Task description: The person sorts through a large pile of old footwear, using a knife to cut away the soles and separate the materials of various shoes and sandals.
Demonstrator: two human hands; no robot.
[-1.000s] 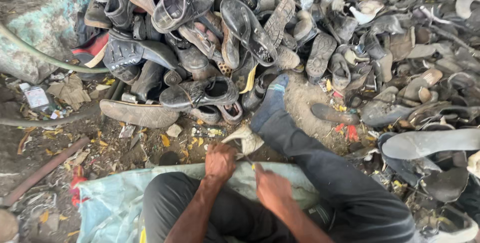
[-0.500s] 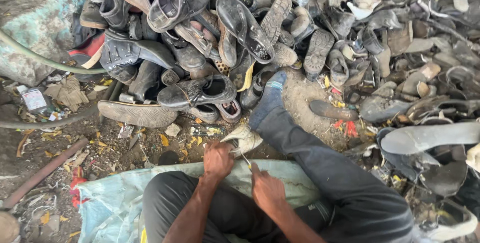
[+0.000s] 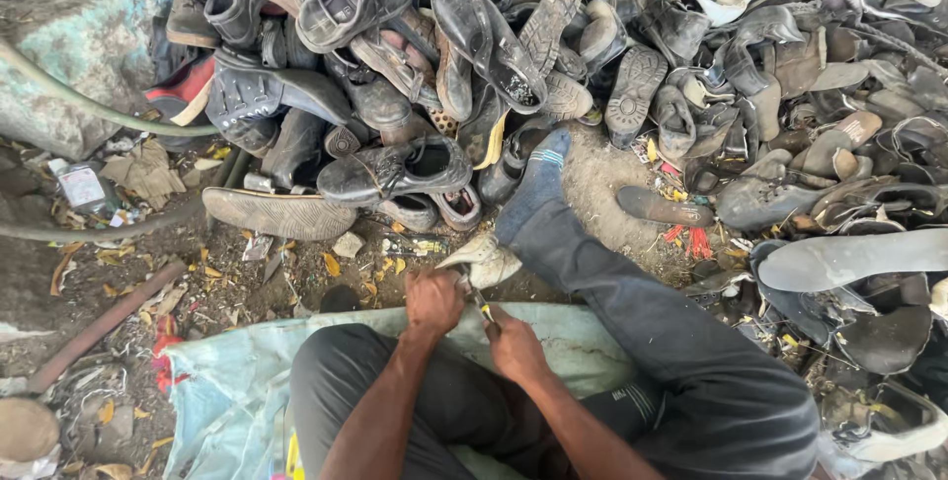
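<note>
1. Closest in: the person's sitting on a pale blue-green sack (image 3: 247, 381), dark trousers, right leg stretched out toward the heap with a blue sock (image 3: 538, 179) on the foot.
2. Left hand (image 3: 433, 300) is curled shut on one end of a pale, dirty shoe piece (image 3: 486, 261), which lies just past the sack's edge, beside the right shin.
3. Right hand (image 3: 513, 347) is fisted around a small tool with a yellowish handle (image 3: 481, 304), tip up against that shoe piece. Can't tell what kind of tool it is.
4. Bit further out: a flat worn sole (image 3: 279, 213) on the littered ground, and a black shoe (image 3: 395, 172) behind it.
5. Far side is one big pile of old shoes (image 3: 632, 55), with a hose (image 3: 89, 105) crossing a rock on the left.
</note>
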